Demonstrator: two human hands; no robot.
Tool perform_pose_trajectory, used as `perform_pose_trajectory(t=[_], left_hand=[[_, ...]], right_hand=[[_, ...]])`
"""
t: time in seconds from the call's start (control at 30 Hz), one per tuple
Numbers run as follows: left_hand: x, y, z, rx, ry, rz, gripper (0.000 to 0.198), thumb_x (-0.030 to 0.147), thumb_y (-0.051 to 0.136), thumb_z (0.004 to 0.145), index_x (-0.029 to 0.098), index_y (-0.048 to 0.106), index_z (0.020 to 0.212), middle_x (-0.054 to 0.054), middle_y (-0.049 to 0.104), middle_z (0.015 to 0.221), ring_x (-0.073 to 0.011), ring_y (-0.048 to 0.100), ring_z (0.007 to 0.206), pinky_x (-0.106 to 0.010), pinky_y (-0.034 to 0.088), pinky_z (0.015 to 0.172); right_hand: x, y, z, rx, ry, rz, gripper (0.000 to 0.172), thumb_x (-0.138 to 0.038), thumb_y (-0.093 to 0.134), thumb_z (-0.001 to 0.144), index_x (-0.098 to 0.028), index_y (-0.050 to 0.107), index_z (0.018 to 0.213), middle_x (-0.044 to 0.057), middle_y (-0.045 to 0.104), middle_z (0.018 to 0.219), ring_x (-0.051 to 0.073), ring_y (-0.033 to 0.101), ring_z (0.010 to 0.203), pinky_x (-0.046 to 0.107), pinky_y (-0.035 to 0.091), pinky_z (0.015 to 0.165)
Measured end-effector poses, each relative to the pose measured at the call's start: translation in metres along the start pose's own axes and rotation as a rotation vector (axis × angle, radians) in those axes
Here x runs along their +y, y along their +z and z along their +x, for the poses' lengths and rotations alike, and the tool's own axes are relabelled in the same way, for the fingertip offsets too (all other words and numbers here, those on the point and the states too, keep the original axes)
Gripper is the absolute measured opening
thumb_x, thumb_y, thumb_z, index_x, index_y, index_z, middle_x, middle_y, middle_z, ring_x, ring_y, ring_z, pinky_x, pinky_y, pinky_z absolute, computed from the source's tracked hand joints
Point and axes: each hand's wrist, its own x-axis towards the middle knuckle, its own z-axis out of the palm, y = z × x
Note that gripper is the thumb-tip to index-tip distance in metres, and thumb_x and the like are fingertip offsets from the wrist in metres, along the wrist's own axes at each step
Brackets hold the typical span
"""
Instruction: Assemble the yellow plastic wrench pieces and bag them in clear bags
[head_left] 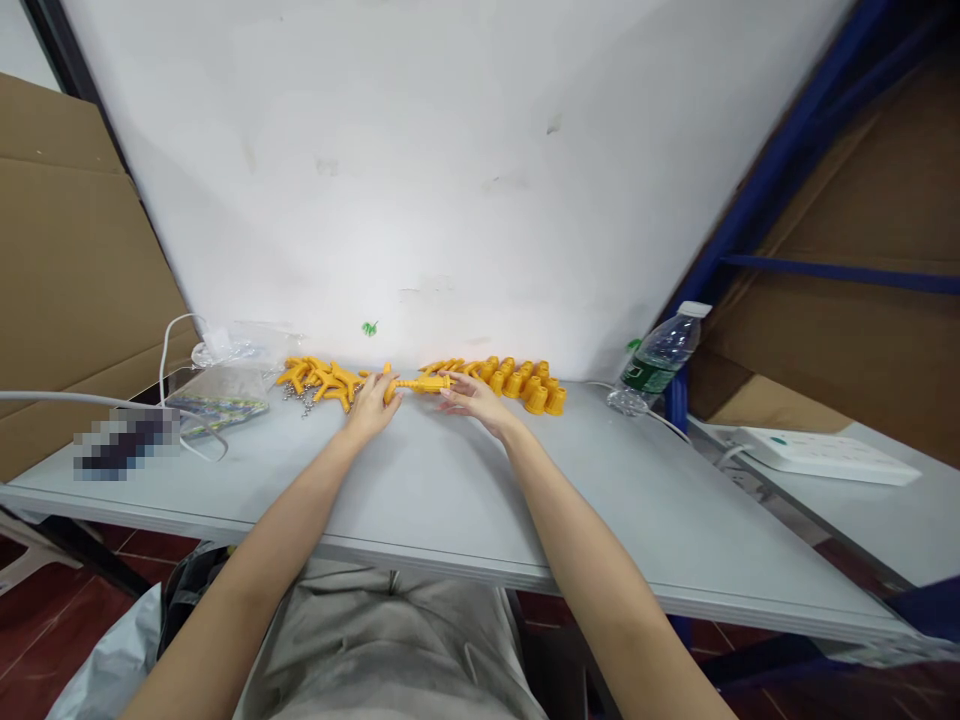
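A slim yellow plastic piece (429, 384) with a narrow ribbed shaft lies level between my two hands, just above the table. Its left end is in my left hand (370, 405), whose fingers close around it. My right hand (474, 398) has its thumb and fingers curved about the wider right end, partly covering it. Beside my left hand is a pile of yellow branched pieces (319, 378) with small metal screw-like parts (307, 400). Several yellow cup-shaped pieces (536, 395) stand in rows past my right hand, with slim yellow pieces (442, 367) lying behind.
The grey table (442, 490) meets a white panel (450, 200) at the back. On the left are a clear plastic bag (244, 345), a white cable (67, 398) and a blurred dark object (124, 445). A water bottle (660, 360) leans at right, near a white power strip (825, 455).
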Motion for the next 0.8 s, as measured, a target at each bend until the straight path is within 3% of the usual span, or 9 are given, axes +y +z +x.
perform_pose_trajectory(t=[0.37, 0.63, 0.8], left_hand=[[0.002, 0.000, 0.000, 0.026, -0.010, -0.005, 0.033, 0.034, 0.054, 0.090, 0.021, 0.059, 0.119, -0.007, 0.057, 0.106, -0.0167, 0.059, 0.087, -0.030, 0.050, 0.082], [0.005, -0.002, 0.000, 0.044, -0.026, -0.003, 0.032, 0.035, 0.055, 0.089, 0.021, 0.060, 0.118, -0.007, 0.058, 0.106, -0.0176, 0.060, 0.087, -0.031, 0.050, 0.083], [0.006, -0.003, 0.000, 0.047, -0.038, 0.010, 0.031, 0.034, 0.056, 0.089, 0.021, 0.061, 0.117, -0.007, 0.059, 0.107, -0.0176, 0.061, 0.088, -0.031, 0.049, 0.083]], right_hand=[[-0.004, 0.004, -0.001, 0.045, 0.039, -0.004, 0.048, -0.034, 0.069, 0.083, -0.016, 0.057, 0.126, 0.010, 0.072, 0.102, 0.014, 0.068, 0.071, 0.032, 0.058, 0.077], [-0.008, 0.012, -0.005, 0.087, 0.043, 0.011, 0.029, -0.039, 0.068, 0.083, -0.017, 0.067, 0.102, 0.005, 0.073, 0.085, 0.013, 0.065, 0.061, 0.030, 0.058, 0.071], [-0.007, 0.012, -0.005, 0.079, 0.056, 0.007, 0.029, -0.043, 0.064, 0.085, -0.021, 0.069, 0.104, 0.006, 0.073, 0.100, 0.014, 0.068, 0.066, 0.031, 0.059, 0.070]])
